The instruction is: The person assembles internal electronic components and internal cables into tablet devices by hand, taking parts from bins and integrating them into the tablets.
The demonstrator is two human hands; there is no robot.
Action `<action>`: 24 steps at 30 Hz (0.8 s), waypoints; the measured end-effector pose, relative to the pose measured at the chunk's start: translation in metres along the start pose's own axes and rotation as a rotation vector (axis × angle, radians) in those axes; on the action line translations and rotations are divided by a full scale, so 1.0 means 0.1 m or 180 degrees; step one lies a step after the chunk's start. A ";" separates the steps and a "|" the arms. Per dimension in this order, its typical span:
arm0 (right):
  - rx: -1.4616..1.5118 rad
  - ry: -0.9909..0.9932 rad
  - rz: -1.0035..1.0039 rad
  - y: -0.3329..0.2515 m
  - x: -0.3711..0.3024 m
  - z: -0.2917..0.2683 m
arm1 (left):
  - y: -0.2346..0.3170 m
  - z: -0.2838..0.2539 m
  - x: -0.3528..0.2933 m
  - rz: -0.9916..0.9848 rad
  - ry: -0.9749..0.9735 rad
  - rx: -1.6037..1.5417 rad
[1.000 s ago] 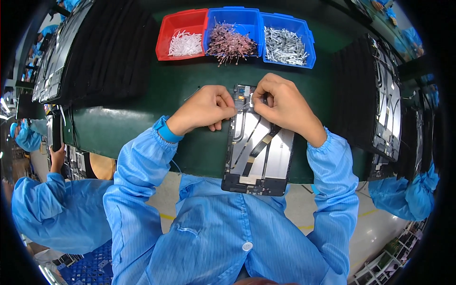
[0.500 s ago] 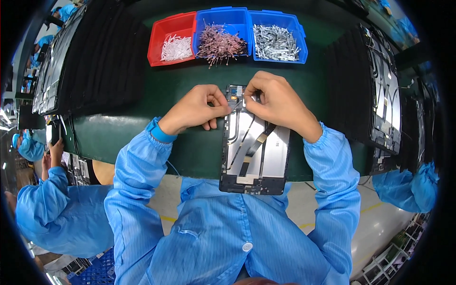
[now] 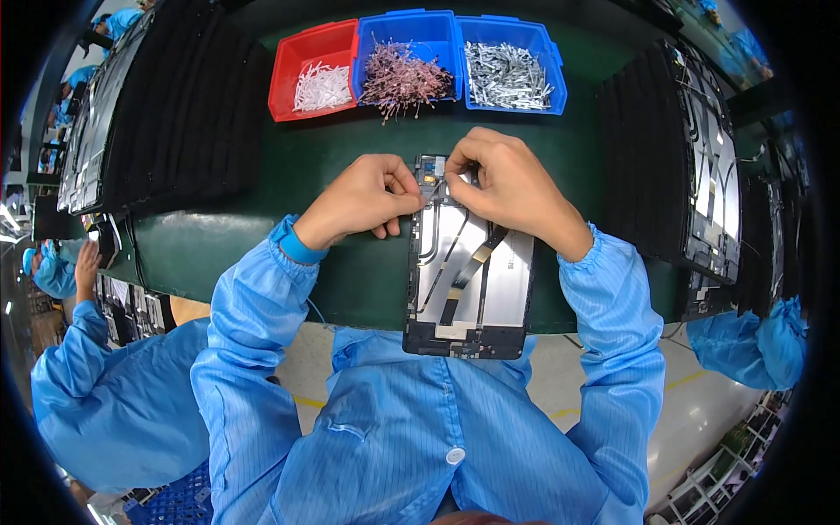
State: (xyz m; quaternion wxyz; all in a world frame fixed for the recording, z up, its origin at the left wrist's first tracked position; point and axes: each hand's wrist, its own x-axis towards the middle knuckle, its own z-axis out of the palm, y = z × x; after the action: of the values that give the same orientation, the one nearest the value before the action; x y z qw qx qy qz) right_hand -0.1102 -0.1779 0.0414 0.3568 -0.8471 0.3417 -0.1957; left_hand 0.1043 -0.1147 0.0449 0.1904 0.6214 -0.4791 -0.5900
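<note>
An opened tablet chassis (image 3: 516, 289) lies lengthwise before me, with a silver plate, dark ribbon cables (image 3: 472, 273) and a black lower end that reaches over the table's front edge. At its far left corner, the thumb and forefinger of my left hand (image 3: 372, 197) are pinched together. My right hand (image 3: 503, 179) pinches at the far right part of the chassis, its fingertips against the components. A thin greyish strip shows between the two sets of fingertips; what each hand grips is too small to make out.
Beyond the chassis stand a red bin (image 3: 278, 87) of white strips, a blue bin (image 3: 407, 26) of pinkish thin-wired parts and another blue bin (image 3: 556, 79) of silvery strips. Stacked chassis in black separators flank me at left (image 3: 188, 114) and right (image 3: 643, 157). A co-worker in blue (image 3: 122, 402) is at left.
My right fingertips have shifted slightly left over the chassis's far end. My left hand is nearly still. The co-worker at left has moved an arm and leaned.
</note>
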 end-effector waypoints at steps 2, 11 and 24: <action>-0.0026 0.0030 0.0013 0.01 0.01 0.02 | 0.01 0.02 0.01 -0.0004 0.0020 0.0050; 0.0061 0.0458 -0.0061 0.06 0.02 0.11 | 0.06 -0.07 0.04 0.0079 -0.0093 0.0341; 0.0583 0.0824 0.0131 0.08 -0.03 -0.06 | 0.56 -0.02 0.15 0.1185 -0.0089 0.3244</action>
State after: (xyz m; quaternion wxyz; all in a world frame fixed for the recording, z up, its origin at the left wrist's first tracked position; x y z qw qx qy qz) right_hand -0.1188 -0.1829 0.0388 0.3894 -0.7716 0.3829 -0.3262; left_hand 0.0829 -0.1535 0.0820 -0.0401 0.5317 -0.8090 -0.2474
